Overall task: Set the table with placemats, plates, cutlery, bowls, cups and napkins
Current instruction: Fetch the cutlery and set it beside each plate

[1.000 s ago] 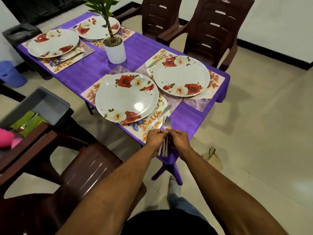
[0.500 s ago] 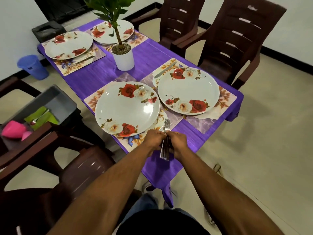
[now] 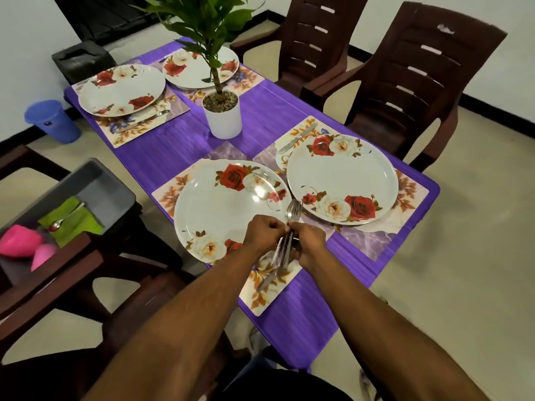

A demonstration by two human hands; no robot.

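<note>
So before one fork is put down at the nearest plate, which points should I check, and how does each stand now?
1. Forks held firmly: ok. Left hand and right hand both grip the bundle of forks.
2. One fork separated from the bundle: not ok, they are together.
3. Nearest plate sits on its placemat: ok.
4. Knife already on that placemat: ok, it lies below the hands.
5. Free placemat surface for the fork: cannot tell, the hands cover part of it.
6. Potted plant away from the hands: ok.
</note>
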